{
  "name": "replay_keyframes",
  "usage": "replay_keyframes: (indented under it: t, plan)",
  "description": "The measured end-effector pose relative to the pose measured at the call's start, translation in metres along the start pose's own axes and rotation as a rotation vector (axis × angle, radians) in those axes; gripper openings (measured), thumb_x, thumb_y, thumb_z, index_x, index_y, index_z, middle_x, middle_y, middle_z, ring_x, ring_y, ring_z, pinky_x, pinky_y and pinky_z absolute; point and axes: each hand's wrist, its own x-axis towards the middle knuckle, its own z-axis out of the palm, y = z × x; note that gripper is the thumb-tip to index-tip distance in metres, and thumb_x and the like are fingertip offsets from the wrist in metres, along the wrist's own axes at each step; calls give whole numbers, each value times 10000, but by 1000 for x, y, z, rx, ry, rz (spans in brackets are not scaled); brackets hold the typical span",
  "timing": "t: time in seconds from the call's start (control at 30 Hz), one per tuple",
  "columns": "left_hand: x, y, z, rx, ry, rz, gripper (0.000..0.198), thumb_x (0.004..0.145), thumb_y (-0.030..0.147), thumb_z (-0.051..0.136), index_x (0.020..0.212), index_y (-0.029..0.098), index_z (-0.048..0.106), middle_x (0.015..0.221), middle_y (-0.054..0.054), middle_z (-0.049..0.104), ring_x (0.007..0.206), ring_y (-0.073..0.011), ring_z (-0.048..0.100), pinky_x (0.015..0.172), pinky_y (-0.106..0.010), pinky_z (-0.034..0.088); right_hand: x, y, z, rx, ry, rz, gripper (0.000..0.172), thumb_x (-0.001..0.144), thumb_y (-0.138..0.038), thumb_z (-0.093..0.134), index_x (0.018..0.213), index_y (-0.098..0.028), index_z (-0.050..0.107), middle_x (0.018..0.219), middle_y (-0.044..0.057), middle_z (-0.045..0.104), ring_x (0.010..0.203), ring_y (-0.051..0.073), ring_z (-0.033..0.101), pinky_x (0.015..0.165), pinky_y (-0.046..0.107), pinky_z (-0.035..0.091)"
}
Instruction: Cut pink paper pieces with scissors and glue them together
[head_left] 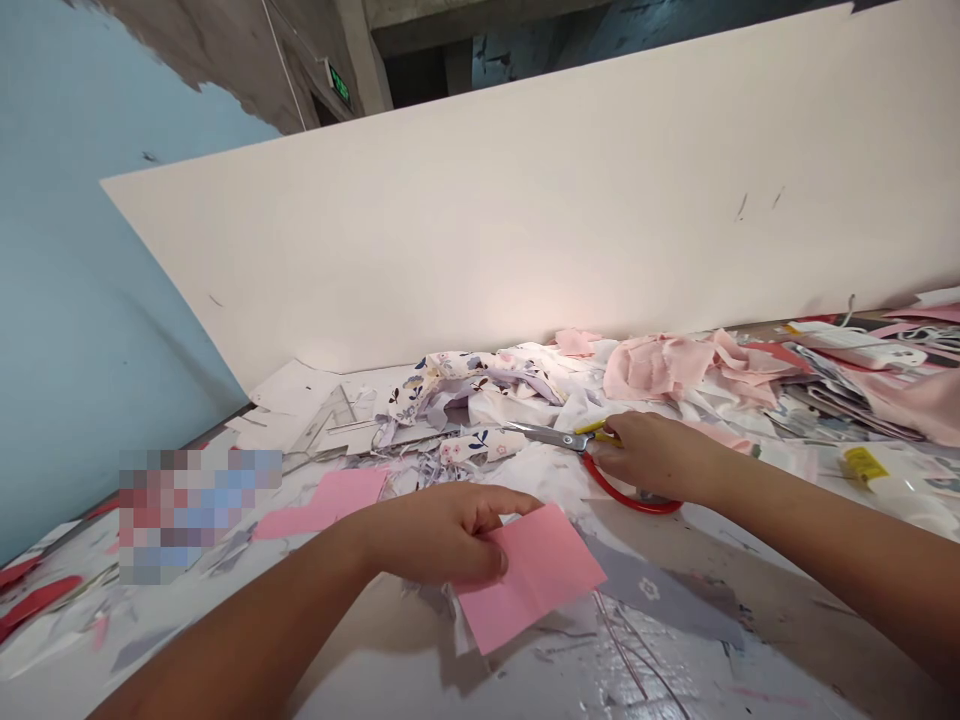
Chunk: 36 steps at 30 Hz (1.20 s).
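Note:
My left hand [442,530] is closed on a folded pink sheet of paper [536,575], pinching its left edge just above the table. My right hand [649,455] lies further back, its fingers wrapped over the handles of a pair of scissors [570,440] with a red and a yellow loop. The metal blades point left and rest on the table among paper scraps.
The white table [525,680] is strewn with cuttings. Another pink paper [330,500] lies at the left. Floral fabric [457,385] and pink cloth scraps [675,365] pile along a tall white board [525,220] at the back. A glue bottle [892,485] lies at the right.

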Motion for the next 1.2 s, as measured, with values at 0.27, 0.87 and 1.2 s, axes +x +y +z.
replay_keyframes:
  t: [0.27,0.87,1.2]
  plan:
    - [7,-5,-6,-100,74,44,517,696,182,506,1209,228,459,621,6,531,502,-91,442,464,-189,323,2,3,6,61,33,-61,206,670,-397,506,646,-193,489,753,93,583,708,244,552,518,298,357]
    - [22,-6,18,-498,310,280,632,737,269,562,1296,292,270,705,5,590,586,-88,504,600,-226,414,-42,-44,-8,1684,-434,-127,153,642,-275,660,669,-190,535,735,-7,574,736,133,568,750,294,446]
    - [25,-12,24,-418,290,235,588,754,290,537,1290,262,296,671,11,553,516,-62,425,540,-195,353,-39,-44,1,1624,-147,-144,197,626,-197,649,578,-176,459,551,-56,424,498,70,406,480,201,342]
